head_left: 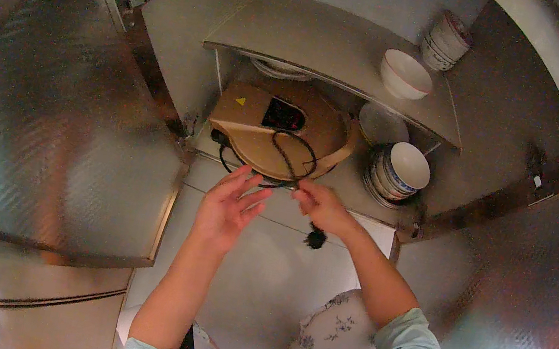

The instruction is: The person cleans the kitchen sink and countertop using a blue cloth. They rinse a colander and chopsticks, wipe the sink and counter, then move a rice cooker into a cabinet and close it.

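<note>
In the head view my right hand [326, 208] pinches a black power cord [313, 164] near the front of a gold-brown electric appliance [257, 144]. The appliance has a dark display panel and a yellow warning sticker, and sits on the cabinet's lower level under a shelf. A black plug [315, 237] hangs below my right hand. Part of the cord loops over the appliance, and another part leaves its left side. My left hand [232, 202] is raised just in front of the appliance, fingers spread, close to the cord; whether it touches the cord is unclear.
Stacked bowls [401, 174] stand right of the appliance. On the shelf [301, 31] above are a white bowl [405, 77] and a stack of cups or bowls [446, 42]. Plates [281, 70] lie behind the appliance. Textured-glass cabinet doors stand open at left [50, 113] and right [516, 296].
</note>
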The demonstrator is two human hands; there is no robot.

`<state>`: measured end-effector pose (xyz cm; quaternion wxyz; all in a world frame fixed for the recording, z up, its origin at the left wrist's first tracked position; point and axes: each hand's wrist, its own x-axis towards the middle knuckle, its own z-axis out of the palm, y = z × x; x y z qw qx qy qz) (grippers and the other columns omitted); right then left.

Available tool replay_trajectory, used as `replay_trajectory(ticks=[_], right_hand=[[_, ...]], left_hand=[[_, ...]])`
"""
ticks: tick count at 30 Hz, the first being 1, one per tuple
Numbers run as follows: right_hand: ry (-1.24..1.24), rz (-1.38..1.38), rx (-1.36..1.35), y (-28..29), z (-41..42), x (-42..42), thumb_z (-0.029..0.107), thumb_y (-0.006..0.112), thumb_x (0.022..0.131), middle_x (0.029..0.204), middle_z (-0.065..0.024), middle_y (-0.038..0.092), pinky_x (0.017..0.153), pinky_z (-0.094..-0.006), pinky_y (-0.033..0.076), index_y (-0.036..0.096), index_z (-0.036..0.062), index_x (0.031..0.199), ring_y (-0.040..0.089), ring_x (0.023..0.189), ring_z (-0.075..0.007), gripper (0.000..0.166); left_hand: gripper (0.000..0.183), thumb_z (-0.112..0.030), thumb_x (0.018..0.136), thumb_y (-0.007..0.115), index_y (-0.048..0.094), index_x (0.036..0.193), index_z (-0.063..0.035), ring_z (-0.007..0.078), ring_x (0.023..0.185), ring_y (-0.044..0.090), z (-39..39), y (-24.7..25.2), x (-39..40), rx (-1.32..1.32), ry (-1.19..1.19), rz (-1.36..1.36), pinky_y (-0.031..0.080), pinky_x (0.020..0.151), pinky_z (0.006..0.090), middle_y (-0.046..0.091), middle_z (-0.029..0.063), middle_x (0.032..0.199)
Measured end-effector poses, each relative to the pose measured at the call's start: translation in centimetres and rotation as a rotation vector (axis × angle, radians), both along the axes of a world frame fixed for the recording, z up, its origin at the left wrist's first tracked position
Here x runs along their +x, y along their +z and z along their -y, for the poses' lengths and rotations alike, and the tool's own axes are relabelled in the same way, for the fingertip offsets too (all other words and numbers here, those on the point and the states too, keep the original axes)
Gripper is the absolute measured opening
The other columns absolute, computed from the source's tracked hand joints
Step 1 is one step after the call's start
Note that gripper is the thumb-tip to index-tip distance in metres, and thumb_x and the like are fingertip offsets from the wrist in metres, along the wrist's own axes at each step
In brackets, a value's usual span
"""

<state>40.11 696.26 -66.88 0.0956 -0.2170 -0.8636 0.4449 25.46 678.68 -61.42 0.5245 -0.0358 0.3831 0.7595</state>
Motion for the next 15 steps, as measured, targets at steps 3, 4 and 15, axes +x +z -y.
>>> replay_trajectory(ticks=[3,4,15], right_hand=[[-0.143,-0.061,0.445,5.7,0.4,-1.1,0.018,0.052,0.093,0.081,-0.0215,0.065,0.062,-0.0476,0.05,0.06,0.0063,0.103,0.067,0.074,-0.0323,0.018],[-0.109,0.079,0.562,7.1,0.0,-1.8,0.019,0.052,0.092,0.083,-0.0212,0.066,0.063,-0.048,0.051,0.061,0.0068,0.105,0.067,0.077,-0.0326,0.02],[-0.008,0.458,1.102,2.9,-9.0,-10.3,0.016,0.057,0.084,0.088,-0.016,0.07,0.071,-0.0479,0.056,0.07,0.007,0.093,0.069,0.083,-0.0345,0.018]], left_hand=[[0.039,-0.019,0.09,0.057,0.053,0.126,-0.006,0.0259,0.103,0.062,2.8,0.1,-0.2,-0.058,-0.013,-0.043,0.052,0.082,0.0343,0.059,0.0154,0.124],[0.038,-0.019,0.089,0.057,0.053,0.125,-0.0062,0.0254,0.101,0.062,4.2,0.3,0.0,-0.1,-0.036,-0.066,0.051,0.081,0.0334,0.06,0.015,0.124],[0.032,-0.018,0.089,0.06,0.056,0.117,-0.0035,0.0213,0.093,0.063,11.1,-2.6,0.3,-0.301,-0.066,-0.139,0.047,0.078,0.0293,0.063,0.0109,0.113]])
